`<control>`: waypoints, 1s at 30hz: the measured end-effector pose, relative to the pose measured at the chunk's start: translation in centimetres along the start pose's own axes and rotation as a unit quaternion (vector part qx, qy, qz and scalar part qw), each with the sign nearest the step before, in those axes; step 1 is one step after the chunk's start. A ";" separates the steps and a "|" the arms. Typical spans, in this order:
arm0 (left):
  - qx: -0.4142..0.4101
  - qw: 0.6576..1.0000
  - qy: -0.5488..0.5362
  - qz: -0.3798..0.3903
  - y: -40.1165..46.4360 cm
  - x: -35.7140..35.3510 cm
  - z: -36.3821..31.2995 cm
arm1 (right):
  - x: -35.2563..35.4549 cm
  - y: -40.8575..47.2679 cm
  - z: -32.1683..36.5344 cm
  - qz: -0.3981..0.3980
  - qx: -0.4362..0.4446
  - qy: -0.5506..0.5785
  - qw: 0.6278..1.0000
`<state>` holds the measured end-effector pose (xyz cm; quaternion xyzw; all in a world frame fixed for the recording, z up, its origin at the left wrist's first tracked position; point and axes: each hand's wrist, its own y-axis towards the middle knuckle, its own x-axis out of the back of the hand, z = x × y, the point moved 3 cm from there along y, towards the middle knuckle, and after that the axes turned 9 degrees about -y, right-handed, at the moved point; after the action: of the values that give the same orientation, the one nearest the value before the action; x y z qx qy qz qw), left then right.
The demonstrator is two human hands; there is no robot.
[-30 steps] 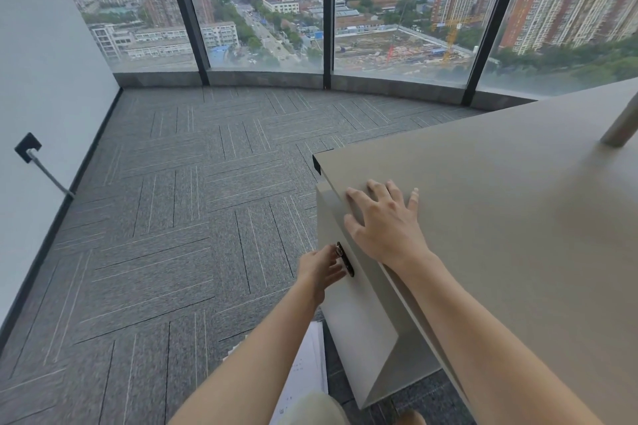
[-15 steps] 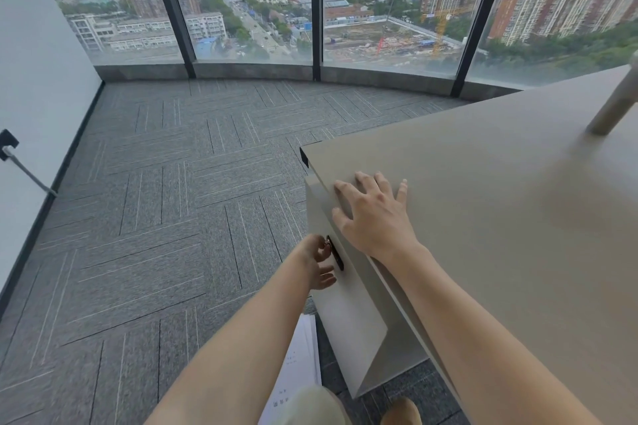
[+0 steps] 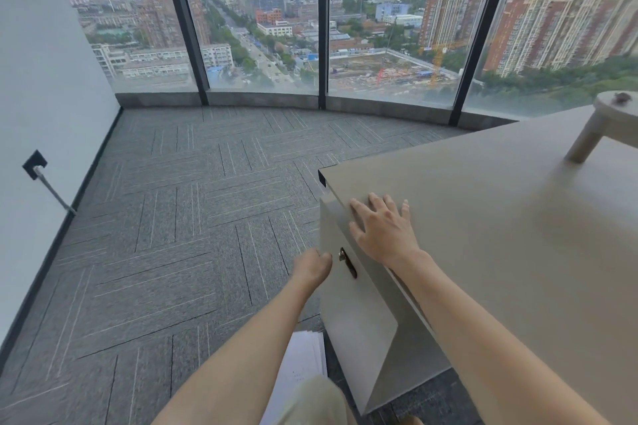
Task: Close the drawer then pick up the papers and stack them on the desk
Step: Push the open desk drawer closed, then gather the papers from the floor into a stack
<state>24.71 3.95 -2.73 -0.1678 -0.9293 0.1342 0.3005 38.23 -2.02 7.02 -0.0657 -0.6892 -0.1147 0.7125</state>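
A beige desk [image 3: 500,235] fills the right side, with a drawer unit [image 3: 348,317] under its left edge. A dark handle [image 3: 348,264] sits on the drawer front. My left hand [image 3: 312,267] hovers just left of that handle, fingers curled, holding nothing. My right hand [image 3: 383,231] lies flat on the desk's edge above the drawer, fingers spread. White papers [image 3: 303,362] lie on the carpet beside the unit, partly hidden by my left forearm and knee.
Grey carpet tiles [image 3: 190,235] stretch left and ahead to floor-to-ceiling windows [image 3: 262,45]. A white wall [image 3: 41,97] on the left carries a black socket with a cable [image 3: 34,164]. A round beige stand [image 3: 597,128] rests on the desk's far right.
My left hand has come off the drawer handle and sits slightly left of it. My right hand stays flat on the desk edge. The camera has tilted upward.
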 end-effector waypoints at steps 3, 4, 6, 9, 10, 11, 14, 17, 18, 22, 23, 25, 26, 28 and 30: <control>-0.053 0.997 0.050 0.000 -3.2 2.9 -0.3 | 1.0 -1.9 1.8 0.024 -0.012 -0.003 1.000; -0.062 0.997 0.047 0.000 -4.4 4.0 -0.3 | 1.3 -2.7 2.7 0.033 -0.010 -0.006 0.999; -0.072 0.996 0.050 -0.008 -6.6 6.3 0.0 | 2.2 -4.7 4.6 0.052 -0.001 -0.007 0.999; -0.067 0.995 0.068 -0.018 -10.2 9.8 0.7 | 3.7 -8.1 7.6 0.064 0.012 0.014 0.998; -0.069 0.995 0.071 -0.021 -11.3 10.8 1.1 | 4.1 -9.2 8.6 0.062 0.017 0.018 0.998; -0.068 0.995 0.070 -0.024 -12.4 11.7 1.5 | 4.5 -10.2 9.5 0.059 0.022 0.021 0.998; -0.077 0.994 0.063 -0.047 -15.1 13.9 3.0 | 5.1 -12.7 12.0 0.052 0.034 0.029 0.998; -0.080 0.994 0.049 -0.059 -17.3 15.2 4.9 | 5.4 -14.7 13.8 0.055 0.045 0.036 0.997; -0.080 0.994 0.044 -0.060 -17.8 15.6 5.7 | 5.3 -15.2 14.3 0.059 0.049 0.036 0.996; -0.052 0.997 0.005 -0.061 -19.2 16.8 9.3 | 4.2 -16.2 15.7 0.085 0.059 0.037 0.994; -0.042 0.997 -0.007 -0.062 -19.3 16.9 10.3 | 3.7 -16.2 16.0 0.094 0.062 0.037 0.993; -0.023 0.997 -0.034 -0.064 -19.2 17.0 12.2 | 2.5 -15.8 16.5 0.114 0.066 0.041 0.990; -0.012 0.997 -0.044 -0.067 -19.0 17.0 13.1 | 1.8 -15.5 16.7 0.122 0.068 0.045 0.989; 0.008 0.996 -0.053 -0.074 -18.4 16.8 14.8 | 0.3 -14.5 17.1 0.136 0.072 0.050 0.987; 0.028 0.994 -0.063 -0.079 -17.2 16.6 16.4 | -1.6 -13.0 17.5 0.159 0.077 0.051 0.983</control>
<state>-1.81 -7.54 -1.03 -0.0768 -0.9525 0.1466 0.2555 17.94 -10.01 5.28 -0.1137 -0.6392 0.0501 0.7590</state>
